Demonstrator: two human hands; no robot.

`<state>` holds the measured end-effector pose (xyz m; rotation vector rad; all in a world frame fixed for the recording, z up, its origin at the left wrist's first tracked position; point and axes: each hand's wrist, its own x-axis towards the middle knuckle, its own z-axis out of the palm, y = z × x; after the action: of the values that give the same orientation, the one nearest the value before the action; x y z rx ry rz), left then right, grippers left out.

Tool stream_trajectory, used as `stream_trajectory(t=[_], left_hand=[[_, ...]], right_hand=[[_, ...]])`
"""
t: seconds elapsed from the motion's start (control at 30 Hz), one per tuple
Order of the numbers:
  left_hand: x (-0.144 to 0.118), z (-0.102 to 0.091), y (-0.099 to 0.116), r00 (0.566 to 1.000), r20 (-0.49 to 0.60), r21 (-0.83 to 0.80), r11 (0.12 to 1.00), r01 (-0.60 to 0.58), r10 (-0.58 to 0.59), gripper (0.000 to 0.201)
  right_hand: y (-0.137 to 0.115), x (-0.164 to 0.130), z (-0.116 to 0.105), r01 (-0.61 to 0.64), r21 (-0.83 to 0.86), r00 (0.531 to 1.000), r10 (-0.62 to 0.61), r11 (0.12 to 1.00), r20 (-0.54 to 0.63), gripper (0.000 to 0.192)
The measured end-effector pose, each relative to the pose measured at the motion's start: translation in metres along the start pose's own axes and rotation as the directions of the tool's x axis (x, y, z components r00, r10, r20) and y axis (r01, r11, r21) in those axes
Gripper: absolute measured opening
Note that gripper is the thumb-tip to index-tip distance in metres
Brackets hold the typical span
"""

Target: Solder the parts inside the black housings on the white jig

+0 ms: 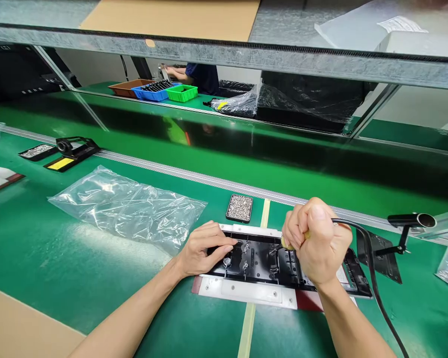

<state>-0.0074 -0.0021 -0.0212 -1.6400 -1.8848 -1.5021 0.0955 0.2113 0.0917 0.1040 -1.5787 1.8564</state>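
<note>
A black plastic housing (260, 263) with ribs and posts lies in a white fixture (246, 291) on the green bench. My left hand (205, 251) rests over its left end, thumb and index finger brought close together above the posts. Anything between those fingertips is too small to make out. In a fist, my right hand (319, 241) grips a soldering iron with a yellow grip (286, 243), whose tip points down and left into the housing. From the back of the fist runs its black cable (371, 268). Beyond the fixture sits a small black tray (239, 208) of tiny silver parts.
A clear plastic bag (130, 206) lies to the left. Iron stands are at the right (405, 233) and far left (72, 151). A metal shelf (209, 52) crosses overhead. Behind the divider, a co-worker's arm (179, 74) is near coloured bins (182, 93).
</note>
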Motion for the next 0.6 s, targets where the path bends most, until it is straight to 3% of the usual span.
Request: stream_trajectory(t=[0.6], left_hand=[[-0.0017,-0.0004,-0.0003,1.000,0.016,0.013,1.000,0.017,-0.017,0.020]], right_hand=[[-0.0052,0.0026,0.0030,-0.017,0.005,1.000,0.017,1.000,-0.021,0.047]])
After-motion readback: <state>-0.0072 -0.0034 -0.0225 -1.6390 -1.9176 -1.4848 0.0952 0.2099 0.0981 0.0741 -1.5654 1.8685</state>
